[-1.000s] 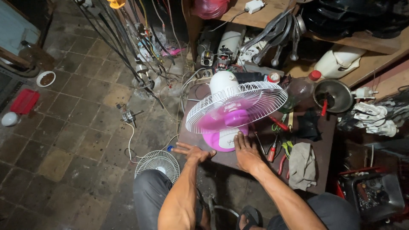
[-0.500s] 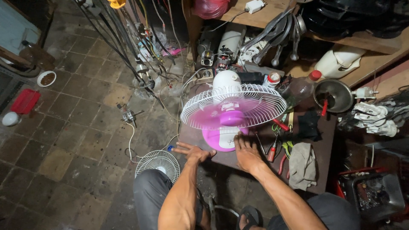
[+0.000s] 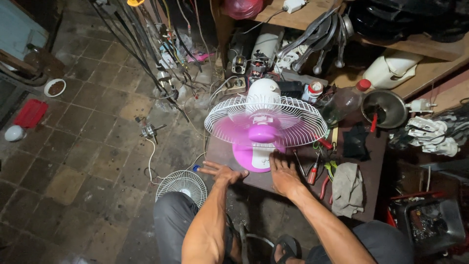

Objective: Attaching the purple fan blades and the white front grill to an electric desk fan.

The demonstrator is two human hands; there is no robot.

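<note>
While the person sits low before the dark worktop (image 3: 273,183), every place below is told from the pink fan (image 3: 265,131).

Hands: both lie open, palms down, flat on the worktop, gripping nothing.
Left hand (image 3: 222,172): fingers spread, just beside the fan's base on its near left; it does not seem to touch the base.
Right hand (image 3: 283,175): at the base's near right edge, fingertips touching or almost touching it; this hand is the nearer of the two.
Key relation: the fan stands directly beyond and between the hands, upright on its round base, its axle pointing back toward the person, so the grille faces them.
Fan: glossy pink plastic base and hub, pink blades blurred to a haze, thin white wire cage, rounded white motor housing behind.
Loose grille (image 3: 181,186): a white wire disc on the floor, near left of the fan, by the person's knee.
Pliers (image 3: 320,171): red and green handled tools lying right of the base.
Rag (image 3: 347,188): crumpled grey cloth, farther right.
Metal bowl (image 3: 384,108): dull, round, far right of the fan.
Cables (image 3: 161,63): dark tangle on the tiled floor, beyond the fan to the left.
</note>
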